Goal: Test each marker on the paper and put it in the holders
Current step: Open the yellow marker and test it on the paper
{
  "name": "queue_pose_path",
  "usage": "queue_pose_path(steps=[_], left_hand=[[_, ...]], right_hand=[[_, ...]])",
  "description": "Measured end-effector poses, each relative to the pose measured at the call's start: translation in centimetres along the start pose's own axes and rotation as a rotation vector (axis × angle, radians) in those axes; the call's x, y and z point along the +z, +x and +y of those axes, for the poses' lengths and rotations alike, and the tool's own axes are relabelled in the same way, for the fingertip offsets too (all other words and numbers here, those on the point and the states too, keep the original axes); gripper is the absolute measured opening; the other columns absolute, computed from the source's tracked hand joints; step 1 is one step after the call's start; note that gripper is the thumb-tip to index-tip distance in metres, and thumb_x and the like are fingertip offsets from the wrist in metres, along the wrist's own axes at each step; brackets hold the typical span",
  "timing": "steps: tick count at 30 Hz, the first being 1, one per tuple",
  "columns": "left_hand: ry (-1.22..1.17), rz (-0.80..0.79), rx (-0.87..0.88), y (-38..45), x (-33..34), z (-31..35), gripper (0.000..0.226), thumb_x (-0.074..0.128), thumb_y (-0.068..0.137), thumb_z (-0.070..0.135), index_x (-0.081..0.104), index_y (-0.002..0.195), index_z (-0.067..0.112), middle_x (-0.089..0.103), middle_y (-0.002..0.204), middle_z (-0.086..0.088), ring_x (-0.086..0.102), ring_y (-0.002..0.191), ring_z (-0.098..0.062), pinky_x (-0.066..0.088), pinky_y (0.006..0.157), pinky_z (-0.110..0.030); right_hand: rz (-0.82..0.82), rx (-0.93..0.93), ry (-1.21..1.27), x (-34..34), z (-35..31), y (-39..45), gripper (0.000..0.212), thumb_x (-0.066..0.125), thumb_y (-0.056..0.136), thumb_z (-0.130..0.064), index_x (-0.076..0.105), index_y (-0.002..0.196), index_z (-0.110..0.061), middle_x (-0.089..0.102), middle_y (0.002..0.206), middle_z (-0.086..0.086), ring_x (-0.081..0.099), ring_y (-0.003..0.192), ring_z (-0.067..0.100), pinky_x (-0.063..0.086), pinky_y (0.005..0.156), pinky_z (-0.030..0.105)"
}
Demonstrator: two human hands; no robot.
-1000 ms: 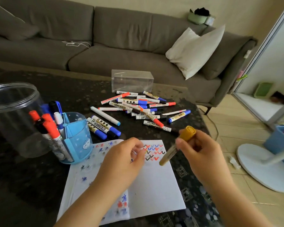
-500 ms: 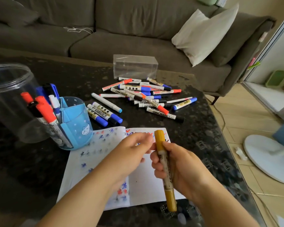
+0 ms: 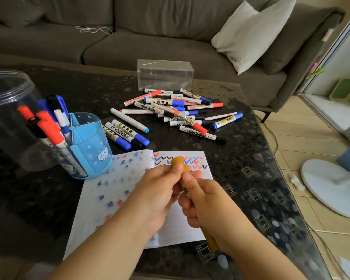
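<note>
A yellow marker [image 3: 210, 240] stands nearly upright over the open white paper [image 3: 117, 190]. My right hand [image 3: 206, 211] grips its barrel, with the rear end sticking out below the palm. My left hand [image 3: 160, 190] pinches the marker's yellow cap [image 3: 178, 161] at the top. The paper carries blue, red and black test marks. A blue holder [image 3: 91, 146] with several markers stands at the paper's left corner, and a clear round holder [image 3: 6, 110] is behind it. A pile of markers [image 3: 180, 112] lies farther back on the table.
A clear plastic box [image 3: 165, 74] sits behind the pile. Three markers [image 3: 127, 136] lie beside the blue holder. The dark table [image 3: 251, 174] ends at the right, above a tiled floor with a white fan base [image 3: 331, 190]. A grey sofa [image 3: 150, 37] runs along the back.
My right hand turned the yellow marker from slanting to nearly upright and brought it in over the paper. My left hand moved onto its cap and now pinches it.
</note>
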State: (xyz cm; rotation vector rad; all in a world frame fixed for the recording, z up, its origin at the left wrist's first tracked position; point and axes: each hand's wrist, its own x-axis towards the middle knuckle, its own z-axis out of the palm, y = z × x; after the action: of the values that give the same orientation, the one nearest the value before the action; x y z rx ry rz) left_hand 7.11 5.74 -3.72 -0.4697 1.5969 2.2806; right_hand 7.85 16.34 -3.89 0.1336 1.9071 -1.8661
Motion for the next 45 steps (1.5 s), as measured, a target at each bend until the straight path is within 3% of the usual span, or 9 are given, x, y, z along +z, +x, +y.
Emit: queue_pose_path(steps=[6,9,13,17,21,26,33,37,45], left_hand=[[-0.12,0.219,0.048,1.4,-1.1,0.6,0.02,0.058,0.09,0.021,0.061,0.078,0.005,0.073,0.074,-0.007,0.071,0.082,-0.017,0.05,0.085,-0.03],[-0.182,0.255,0.135,1.5,-2.1,1.8,0.016,0.06,0.088,0.021,0.061,0.088,0.005,0.073,0.077,-0.005,0.072,0.081,-0.015,0.049,0.087,-0.028],[0.095,0.31,0.157,1.3,-2.9,1.4,0.013,0.062,0.087,0.031,0.067,0.083,0.019,0.073,0.086,0.002,0.067,0.092,-0.013,0.048,0.091,-0.033],[0.336,0.35,0.21,1.2,-3.0,0.9,0.016,0.062,0.086,0.038,0.069,0.083,0.024,0.068,0.078,0.009,0.058,0.079,-0.009,0.046,0.075,-0.03],[0.478,0.289,0.239,1.1,-3.0,0.6,0.014,0.064,0.085,0.035,0.07,0.081,0.023,0.07,0.075,0.011,0.059,0.073,-0.002,0.039,0.064,-0.023],[0.632,0.218,0.272,1.3,-2.9,0.2,0.009,0.068,0.081,0.03,0.073,0.079,0.023,0.071,0.084,0.006,0.063,0.082,-0.008,0.048,0.073,-0.024],[0.87,0.148,0.364,1.6,-2.6,-0.8,0.012,0.074,0.077,0.026,0.07,0.089,0.024,0.068,0.084,0.01,0.062,0.081,-0.005,0.05,0.073,-0.019],[1.057,0.114,0.412,1.5,-2.4,-1.3,0.016,0.069,0.082,0.027,0.065,0.098,0.026,0.066,0.089,0.01,0.059,0.083,-0.004,0.043,0.069,-0.011],[1.199,0.088,0.463,1.6,-1.9,-2.1,0.011,0.064,0.086,0.028,0.062,0.094,0.021,0.065,0.085,0.006,0.06,0.082,-0.01,0.052,0.078,-0.032]], right_hand=[[0.099,-0.211,-0.673,0.0,2.1,0.3,0.04,0.041,0.097,-0.043,0.06,0.092,-0.008,0.047,0.061,-0.009,0.039,0.051,0.004,0.036,0.059,0.023],[0.091,-0.154,-0.523,-0.5,1.9,-0.2,0.038,0.041,0.097,-0.04,0.064,0.089,-0.011,0.052,0.055,-0.005,0.042,0.043,0.002,0.036,0.055,0.025],[0.104,-0.11,-0.251,-2.3,0.5,-0.4,0.031,0.04,0.1,-0.024,0.064,0.098,-0.006,0.064,0.07,0.01,0.05,0.056,0.017,0.047,0.063,0.039],[0.137,-0.166,-0.098,-3.5,-0.5,-0.1,0.031,0.045,0.098,-0.012,0.052,0.115,-0.037,0.071,0.085,0.004,0.058,0.058,0.013,0.053,0.058,0.022],[0.148,-0.138,0.125,-4.5,-1.0,0.6,0.028,0.041,0.099,-0.009,0.069,0.098,-0.014,0.07,0.09,0.013,0.063,0.06,0.013,0.055,0.058,0.023],[0.115,-0.116,0.466,-5.5,-0.9,1.9,0.027,0.036,0.098,0.001,0.061,0.106,-0.005,0.07,0.081,0.016,0.07,0.073,0.018,0.057,0.063,0.023],[0.416,-0.271,-0.197,-6.2,0.6,3.1,0.019,0.053,0.093,-0.032,0.068,0.089,-0.022,0.059,0.056,-0.007,0.05,0.052,0.003,0.043,0.052,0.015],[0.506,-0.326,-0.332,-6.4,1.4,3.8,0.011,0.06,0.09,-0.027,0.07,0.088,-0.023,0.063,0.06,-0.014,0.056,0.051,-0.005,0.04,0.045,0.008],[0.538,-0.296,-0.422,-6.7,2.1,4.6,0.015,0.062,0.088,-0.022,0.064,0.077,-0.033,0.067,0.072,-0.012,0.062,0.062,-0.002,0.048,0.05,0.01]])
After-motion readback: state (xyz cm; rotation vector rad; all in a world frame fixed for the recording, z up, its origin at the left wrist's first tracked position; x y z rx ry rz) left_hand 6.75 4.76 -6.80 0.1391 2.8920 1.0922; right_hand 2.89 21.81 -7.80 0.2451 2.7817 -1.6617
